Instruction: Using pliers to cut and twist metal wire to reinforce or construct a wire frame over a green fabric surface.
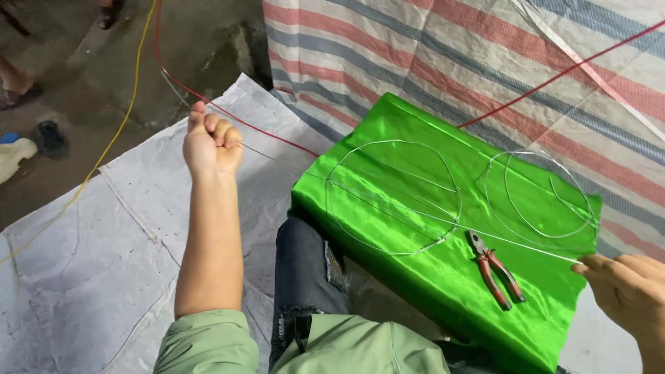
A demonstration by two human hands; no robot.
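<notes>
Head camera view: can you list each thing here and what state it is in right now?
Left hand: fist closed, pinching one end of the thin wire.
Right hand: fingers pinching the other end.
Thin wire: stretched straight between both hands.
Wire loops: bent into rounds, lying flat on the cloth.
Pliers: closed, lying untouched on the cloth.
Green cloth: folded, resting over the knee.
Red cord: taut across the striped tarp.

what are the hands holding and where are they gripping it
A thin wire stretched across the green fabric: left hand and right hand pinch its opposite ends.
</notes>
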